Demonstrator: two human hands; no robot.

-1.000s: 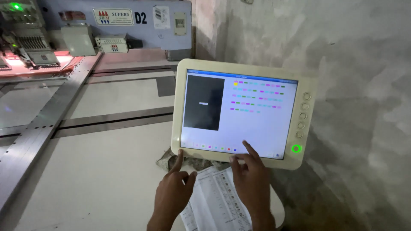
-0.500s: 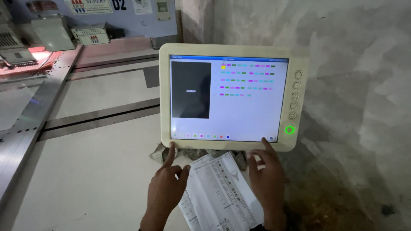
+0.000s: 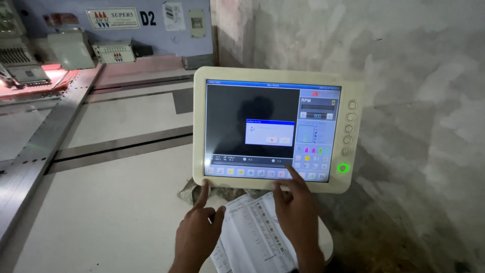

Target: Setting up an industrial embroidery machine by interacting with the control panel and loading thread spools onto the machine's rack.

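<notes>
A cream-framed touchscreen panel [image 3: 275,88] stands tilted at the table's right edge, showing a dark window with a small pop-up box. My right hand [image 3: 298,212] has its index finger on the bottom row of icons on the screen. My left hand [image 3: 198,232] points up with its index fingertip at the panel's lower left frame and holds nothing. Below the panel, between my hands, lies a white printed sheet [image 3: 252,237] with columns of small print.
A large white machine table [image 3: 101,212] with metal rails [image 3: 30,156] stretches left. An embroidery head [image 3: 20,65] with red cloth sits at the far left back. A rough grey wall [image 3: 414,101] closes the right side. A green light [image 3: 343,168] glows on the panel.
The screen switched from a coloured list to a dark view with a pop-up box. My right hand shifted left along the panel's bottom row. The view moved closer.
</notes>
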